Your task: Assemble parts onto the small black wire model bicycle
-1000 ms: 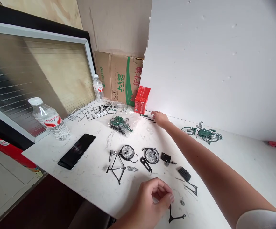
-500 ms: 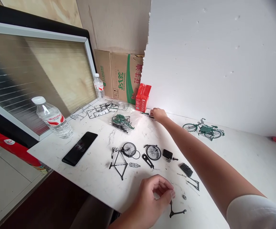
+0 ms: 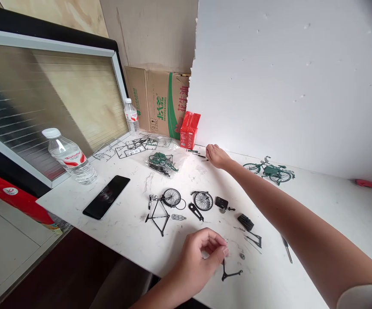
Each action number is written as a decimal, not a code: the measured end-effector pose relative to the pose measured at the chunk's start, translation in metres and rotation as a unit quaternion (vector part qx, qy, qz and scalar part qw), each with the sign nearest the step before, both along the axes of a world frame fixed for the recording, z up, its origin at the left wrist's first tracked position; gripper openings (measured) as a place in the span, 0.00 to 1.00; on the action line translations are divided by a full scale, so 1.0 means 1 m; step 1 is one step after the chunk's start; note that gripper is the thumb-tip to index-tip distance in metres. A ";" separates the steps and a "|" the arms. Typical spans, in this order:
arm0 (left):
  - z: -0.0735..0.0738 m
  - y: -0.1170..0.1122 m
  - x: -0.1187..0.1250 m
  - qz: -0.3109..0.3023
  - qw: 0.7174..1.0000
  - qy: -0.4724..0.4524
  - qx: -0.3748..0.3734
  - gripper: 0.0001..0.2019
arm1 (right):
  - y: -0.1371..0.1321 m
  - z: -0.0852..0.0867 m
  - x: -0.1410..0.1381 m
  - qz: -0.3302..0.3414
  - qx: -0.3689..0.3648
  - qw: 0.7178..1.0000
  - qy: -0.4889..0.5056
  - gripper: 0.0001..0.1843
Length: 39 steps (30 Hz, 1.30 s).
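Note:
My left hand [image 3: 201, 253] is over the table's near edge, thumb and fingertips pinched together; whatever they hold is too small or hidden to name. Just below the fingertips is a black Y-shaped part [image 3: 227, 274], and I cannot tell whether they touch it. A small grey ring [image 3: 242, 256] lies to its right. My right hand [image 3: 218, 155] reaches to the back of the table with curled fingers, which hide anything in them. Thin dark pieces [image 3: 202, 158] lie beside it. Nearer me lie a black bicycle frame [image 3: 156, 216], a spoked wheel [image 3: 203, 200] and a chain cover [image 3: 195, 211].
A green model bicycle [image 3: 271, 171] stands by the wall beyond my right forearm. Left are a phone [image 3: 107, 197], a water bottle [image 3: 71, 159] and another bottle [image 3: 131, 116]. A bag of green parts [image 3: 163, 163], a red box [image 3: 189, 131] and a screwdriver [image 3: 287, 249] also show.
My right hand has shifted slightly right, away from the thin pieces by the red box. My left hand keeps its pinch. The view has turned a little, and a screwdriver now shows beside my right forearm.

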State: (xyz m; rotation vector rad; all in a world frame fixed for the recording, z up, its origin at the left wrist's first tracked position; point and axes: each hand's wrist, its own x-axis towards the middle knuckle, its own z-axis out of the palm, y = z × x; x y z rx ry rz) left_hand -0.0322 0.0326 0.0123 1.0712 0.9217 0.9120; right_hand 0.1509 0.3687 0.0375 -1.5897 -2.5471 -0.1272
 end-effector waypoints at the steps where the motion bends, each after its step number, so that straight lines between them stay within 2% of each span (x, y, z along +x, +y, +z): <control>1: 0.000 0.000 0.000 -0.001 1.000 0.000 0.003 0.12 | -0.007 0.002 0.004 0.019 0.009 1.000 0.004 0.15; 6: 0.000 -0.001 -0.001 -0.003 1.000 0.000 0.027 0.13 | -0.042 0.012 0.023 0.075 0.053 0.996 -0.021 0.16; 11: -0.003 0.000 0.001 -0.007 0.998 0.006 0.054 0.14 | -0.081 0.023 0.041 0.088 0.078 0.993 -0.032 0.21; 19: -0.001 0.004 0.001 -0.004 0.996 -0.004 0.086 0.17 | -0.146 0.035 0.058 0.104 0.085 0.991 -0.024 0.23; 30: -0.011 0.008 -0.002 -0.017 0.990 0.023 0.138 0.15 | -0.216 0.040 0.062 0.120 0.098 0.985 -0.072 0.25; 39: -0.006 0.007 -0.004 -0.005 0.987 0.049 0.151 0.17 | -0.255 0.025 0.072 0.102 0.075 0.991 -0.038 0.23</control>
